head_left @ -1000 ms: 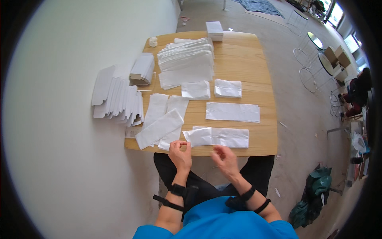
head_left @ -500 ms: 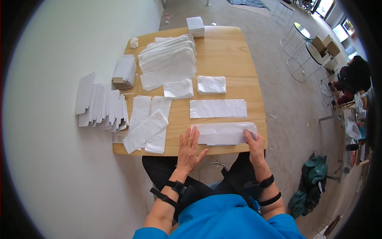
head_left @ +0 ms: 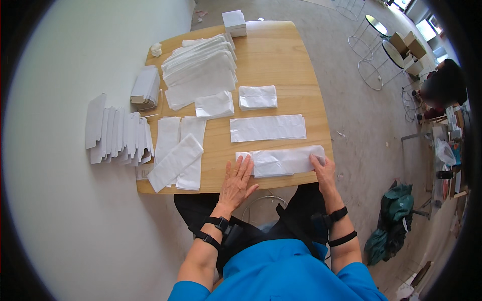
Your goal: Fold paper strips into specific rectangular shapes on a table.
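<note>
A long strip of thin white paper [head_left: 281, 161] lies across the near right of the table, over at least one more white layer showing at its lower edge. My left hand [head_left: 235, 184] rests flat with fingers apart at its left end, where a short white piece [head_left: 245, 155] shows beyond the fingertips. At the right end my right hand [head_left: 324, 173] pinches the strip between thumb and fingers. Just beyond lies another long white strip [head_left: 268, 128]. Farther back are two shorter folded white stacks, one to the right [head_left: 257, 97], one to the left [head_left: 215, 104].
Three long white strips [head_left: 175, 163] overlap at the near left. A fanned pile of white sheets [head_left: 201, 67] covers the far left. White cartons [head_left: 145, 86] and flat white box blanks [head_left: 120, 133] stand along the wall. A small white box [head_left: 234, 23] sits at the far edge.
The whole view has shifted, so the table sits higher and farther left. Along the paper, the top layer lies farther right of my left hand, baring a short piece at the left end.
</note>
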The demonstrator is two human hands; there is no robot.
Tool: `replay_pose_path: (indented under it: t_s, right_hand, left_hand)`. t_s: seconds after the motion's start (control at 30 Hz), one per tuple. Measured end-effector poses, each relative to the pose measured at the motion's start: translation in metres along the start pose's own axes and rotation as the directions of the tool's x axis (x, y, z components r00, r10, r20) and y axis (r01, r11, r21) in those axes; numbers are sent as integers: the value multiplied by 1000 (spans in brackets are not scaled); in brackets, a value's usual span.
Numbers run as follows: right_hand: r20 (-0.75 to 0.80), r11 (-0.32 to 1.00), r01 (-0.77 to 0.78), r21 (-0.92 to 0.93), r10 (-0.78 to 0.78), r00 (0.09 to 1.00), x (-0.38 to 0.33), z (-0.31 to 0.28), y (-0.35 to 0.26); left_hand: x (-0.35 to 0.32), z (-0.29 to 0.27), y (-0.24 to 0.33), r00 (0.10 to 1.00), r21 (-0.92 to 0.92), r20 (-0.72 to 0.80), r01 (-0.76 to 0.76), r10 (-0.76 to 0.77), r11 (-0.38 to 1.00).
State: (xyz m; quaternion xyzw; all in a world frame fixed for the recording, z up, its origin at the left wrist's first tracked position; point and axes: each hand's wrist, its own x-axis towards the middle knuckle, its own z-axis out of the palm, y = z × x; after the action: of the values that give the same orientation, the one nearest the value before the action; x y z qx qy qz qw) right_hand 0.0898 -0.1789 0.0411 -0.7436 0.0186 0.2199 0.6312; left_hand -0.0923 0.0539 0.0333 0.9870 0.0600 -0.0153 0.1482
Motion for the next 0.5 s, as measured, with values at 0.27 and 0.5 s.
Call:
replay_pose_path:
  t_s: [0.27,0.5]
  right_hand:
    - [-198,963,53,-264,-108,974,17,-10,32]
    - [-167,921,98,-377,-172,971,23,-15,36]
  left_hand:
    - [2,1,1,999,13,14,-42,42,999]
    - [3,2,1,997,85,54,-58,54,995]
